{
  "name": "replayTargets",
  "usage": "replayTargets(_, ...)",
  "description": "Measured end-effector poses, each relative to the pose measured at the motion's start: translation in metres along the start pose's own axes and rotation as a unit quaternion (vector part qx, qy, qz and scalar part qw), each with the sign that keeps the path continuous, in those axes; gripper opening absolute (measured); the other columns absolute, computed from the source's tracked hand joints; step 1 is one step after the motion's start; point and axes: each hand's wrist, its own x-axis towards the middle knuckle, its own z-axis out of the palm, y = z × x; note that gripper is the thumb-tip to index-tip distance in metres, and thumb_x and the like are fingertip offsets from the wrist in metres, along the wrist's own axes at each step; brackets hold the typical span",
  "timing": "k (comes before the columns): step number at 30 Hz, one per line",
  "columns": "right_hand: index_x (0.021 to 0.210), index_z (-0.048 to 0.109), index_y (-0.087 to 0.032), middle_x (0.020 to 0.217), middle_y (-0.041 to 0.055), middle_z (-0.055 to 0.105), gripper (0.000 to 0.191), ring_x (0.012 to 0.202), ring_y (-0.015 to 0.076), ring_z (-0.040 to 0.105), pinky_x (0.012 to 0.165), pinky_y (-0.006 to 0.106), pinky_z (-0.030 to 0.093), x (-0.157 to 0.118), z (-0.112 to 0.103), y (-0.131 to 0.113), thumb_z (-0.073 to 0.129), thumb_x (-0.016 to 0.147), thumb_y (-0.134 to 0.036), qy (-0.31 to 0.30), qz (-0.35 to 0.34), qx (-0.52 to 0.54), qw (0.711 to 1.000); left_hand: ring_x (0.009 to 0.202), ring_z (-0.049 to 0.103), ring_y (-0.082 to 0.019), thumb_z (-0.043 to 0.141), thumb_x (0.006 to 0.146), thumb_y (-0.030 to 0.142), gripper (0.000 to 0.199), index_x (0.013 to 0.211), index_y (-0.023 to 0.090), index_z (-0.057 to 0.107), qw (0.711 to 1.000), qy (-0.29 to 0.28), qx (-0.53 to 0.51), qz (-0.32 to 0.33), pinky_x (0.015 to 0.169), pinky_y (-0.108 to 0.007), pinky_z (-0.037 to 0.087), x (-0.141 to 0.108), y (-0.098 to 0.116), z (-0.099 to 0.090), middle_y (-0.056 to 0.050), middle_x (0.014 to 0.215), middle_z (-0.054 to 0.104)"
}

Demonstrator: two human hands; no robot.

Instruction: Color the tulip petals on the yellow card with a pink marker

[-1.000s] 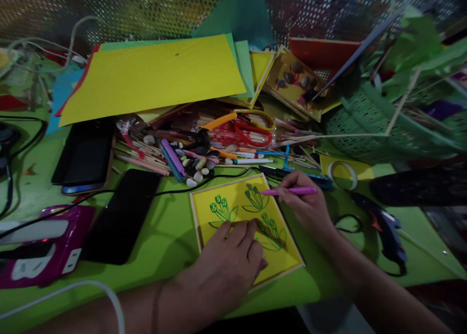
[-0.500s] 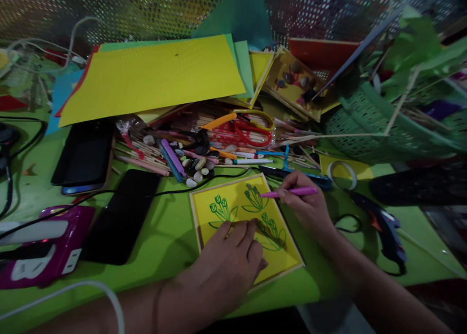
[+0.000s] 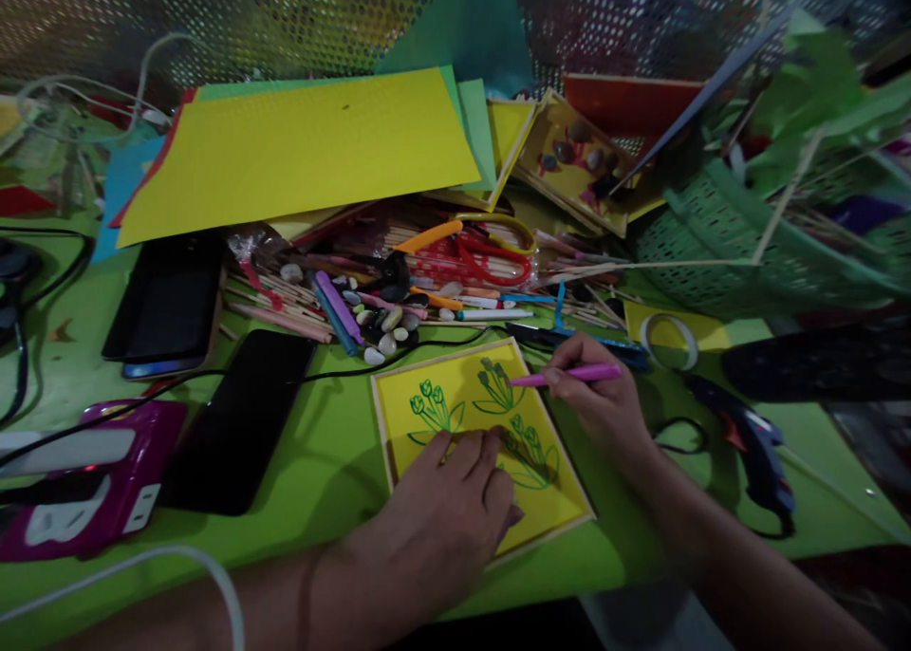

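A yellow card [image 3: 413,392] with a thin wooden frame lies tilted on the green table, bearing three green drawings of flowers. My left hand [image 3: 452,504] rests flat on its lower middle, fingers spread a little, holding nothing; it covers part of the card. In my right hand [image 3: 594,390], at the card's upper right edge, is a pink pen [image 3: 580,373] pinched between thumb and fingers. The pen's tip points left and meets the upper right flower drawing, whose blooms look darker than the others.
Behind the card lie pebbles [image 3: 391,319], markers, sticks and scissors [image 3: 498,257]. Phones [image 3: 242,423] and a magenta device [image 3: 135,480] are at the left. A glue gun [image 3: 747,442], a tape roll [image 3: 669,343] and a green basket [image 3: 712,233] stand right. A black cable runs behind the card.
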Motion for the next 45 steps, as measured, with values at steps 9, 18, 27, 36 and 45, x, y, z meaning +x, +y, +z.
replayTargets(9, 0.072, 0.060, -0.024, 0.063, -0.0034, 0.055, 0.013, 0.058, 0.0154, 0.047, 0.056, 0.031, 0.036, 0.000, -0.001, 0.000, 0.070, 0.081, -0.025, -0.002, -0.011, 0.000, 1.000, 0.112, 0.071, -0.026, 0.056, 0.106, 0.036, 0.024, 0.093, 0.017, 0.063, 1.000, -0.004, -0.003, -0.005, 0.094, -0.041, 0.046, -0.001, 0.001, 0.000, -0.012, 0.123, 0.078)
replayTargets(18, 0.074, 0.061, -0.023, 0.064, -0.0033, 0.056, 0.014, 0.058, 0.0154, 0.048, 0.056, 0.030, 0.037, 0.000, -0.001, 0.001, 0.071, 0.083, -0.028, -0.001, -0.007, -0.005, 1.000, 0.111, 0.072, -0.025, 0.058, 0.106, 0.037, 0.025, 0.092, 0.017, 0.062, 1.000, -0.006, 0.000, -0.002, 0.093, -0.041, 0.046, 0.000, 0.000, 0.000, -0.013, 0.123, 0.078)
replayTargets(27, 0.072, 0.060, -0.023, 0.064, -0.0037, 0.055, 0.014, 0.058, 0.0146, 0.048, 0.055, 0.029, 0.037, 0.000, -0.001, 0.001, 0.071, 0.082, -0.025, -0.004, -0.013, -0.003, 1.000, 0.109, 0.072, -0.025, 0.052, 0.108, 0.034, 0.026, 0.091, 0.017, 0.063, 1.000, 0.008, 0.001, -0.004, 0.093, -0.041, 0.046, 0.000, 0.001, 0.000, -0.012, 0.120, 0.079)
replayTargets(36, 0.067, 0.059, -0.023, 0.060, -0.0041, 0.054, 0.017, 0.056, 0.0141, 0.050, 0.053, 0.027, 0.040, -0.002, 0.000, -0.007, 0.073, 0.076, -0.026, -0.022, 0.019, 0.027, 0.999, 0.105, 0.072, -0.025, 0.052, 0.108, 0.036, 0.027, 0.093, 0.017, 0.064, 1.000, -0.002, -0.006, -0.007, 0.091, -0.041, 0.046, 0.000, 0.001, 0.001, -0.012, 0.119, 0.079)
replayTargets(45, 0.069, 0.061, -0.023, 0.062, -0.0035, 0.055, 0.013, 0.058, 0.0147, 0.048, 0.055, 0.029, 0.037, 0.000, 0.000, -0.006, 0.070, 0.078, -0.024, -0.003, 0.001, 0.002, 1.000, 0.108, 0.071, -0.025, 0.053, 0.107, 0.035, 0.026, 0.092, 0.017, 0.063, 1.000, 0.001, -0.001, -0.003, 0.093, -0.041, 0.045, 0.001, -0.001, -0.003, -0.012, 0.120, 0.079)
